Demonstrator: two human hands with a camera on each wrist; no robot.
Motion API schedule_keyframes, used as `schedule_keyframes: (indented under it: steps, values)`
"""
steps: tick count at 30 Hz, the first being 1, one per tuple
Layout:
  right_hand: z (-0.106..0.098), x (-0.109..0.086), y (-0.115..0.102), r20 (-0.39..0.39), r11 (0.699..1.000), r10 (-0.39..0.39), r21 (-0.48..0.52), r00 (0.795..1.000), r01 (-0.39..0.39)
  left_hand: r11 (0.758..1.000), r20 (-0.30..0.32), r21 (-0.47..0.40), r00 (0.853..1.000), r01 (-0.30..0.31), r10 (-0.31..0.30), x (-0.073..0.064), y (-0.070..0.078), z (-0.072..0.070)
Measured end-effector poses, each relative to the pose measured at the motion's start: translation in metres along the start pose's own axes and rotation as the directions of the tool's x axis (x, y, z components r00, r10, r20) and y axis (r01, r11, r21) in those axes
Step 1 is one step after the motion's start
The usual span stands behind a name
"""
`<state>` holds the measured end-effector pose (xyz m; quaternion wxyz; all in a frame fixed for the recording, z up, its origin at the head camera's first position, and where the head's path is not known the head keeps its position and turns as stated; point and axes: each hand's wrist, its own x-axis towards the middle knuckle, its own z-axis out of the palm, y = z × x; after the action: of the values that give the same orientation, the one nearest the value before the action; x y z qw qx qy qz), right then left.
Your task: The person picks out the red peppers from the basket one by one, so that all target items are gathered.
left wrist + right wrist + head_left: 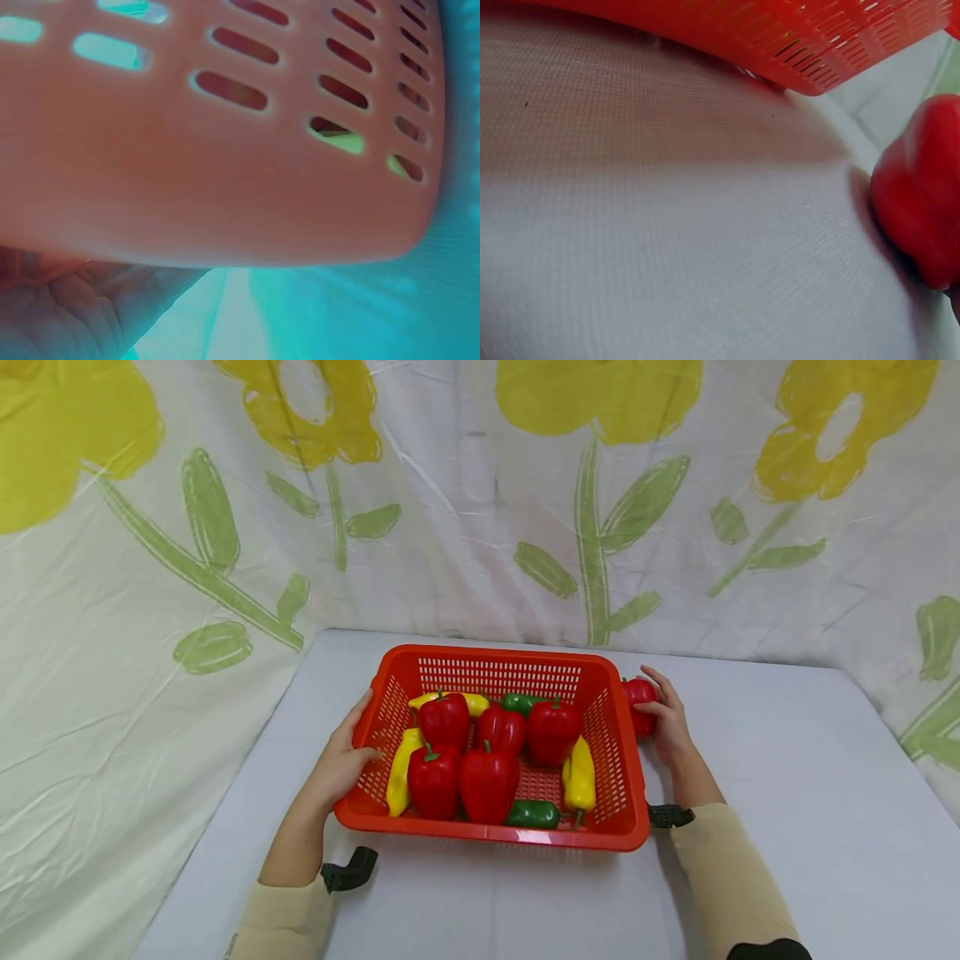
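Observation:
A red plastic basket (491,833) with slotted walls sits in the middle of the head view. Its left rim is held by my left hand (339,770), the thumb over the edge and the fingers along the outside. In the left wrist view part of that hand (90,315) shows below the basket wall (187,180). Just outside the basket's right wall, my right hand (672,727) grips a red bell pepper (639,693). The same pepper (922,187) appears at the right edge of the right wrist view, low over or on the cloth; contact cannot be told.
Inside the basket lie several red bell peppers (553,732), yellow peppers (579,777) and green peppers (534,814). A white cloth covers the table (795,827). Behind it hangs a flower-printed curtain (465,543).

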<state>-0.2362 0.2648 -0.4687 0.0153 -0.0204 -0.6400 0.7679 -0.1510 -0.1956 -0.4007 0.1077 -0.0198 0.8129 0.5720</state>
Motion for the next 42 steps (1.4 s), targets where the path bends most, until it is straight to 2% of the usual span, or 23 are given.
schedule_keyframes:
  steps: [9,16,19,22,30,35,38,42]
  values:
    - [0.002,-0.005,-0.002,0.004,0.999,0.017,-0.030,1.000,-0.017,1.000,0.003,0.001,1.000,0.003,-0.003,-0.001,0.000,0.000]
    - [0.001,-0.006,-0.009,-0.030,0.999,0.046,-0.002,0.998,-0.046,1.000,0.003,0.003,1.000,0.002,-0.002,-0.001,-0.001,0.000]
    - [0.001,-0.005,-0.015,-0.039,0.997,0.061,-0.045,0.997,-0.063,1.000,0.003,0.005,1.000,0.000,0.000,-0.001,-0.001,0.000]
    - [0.000,-0.002,-0.022,-0.022,0.988,0.071,-0.135,0.997,-0.073,1.000,0.002,0.004,1.000,-0.001,0.001,0.000,-0.001,0.000]
    - [0.001,0.001,-0.045,0.088,0.929,0.071,-0.369,0.994,-0.034,1.000,0.000,0.003,1.000,-0.002,0.002,0.000,-0.002,0.000]
    - [0.004,-0.004,-0.057,0.143,0.875,0.077,-0.483,0.987,0.002,1.000,0.000,0.008,1.000,-0.001,0.001,0.001,-0.003,0.001]
    - [0.006,-0.008,-0.065,0.179,0.845,0.096,-0.535,0.979,0.015,1.000,0.001,0.008,1.000,-0.001,0.001,0.002,-0.002,0.000]
    - [0.010,-0.012,-0.077,0.215,0.819,0.115,-0.574,0.970,0.030,1.000,0.001,0.002,1.000,0.003,-0.003,0.001,-0.001,-0.001]
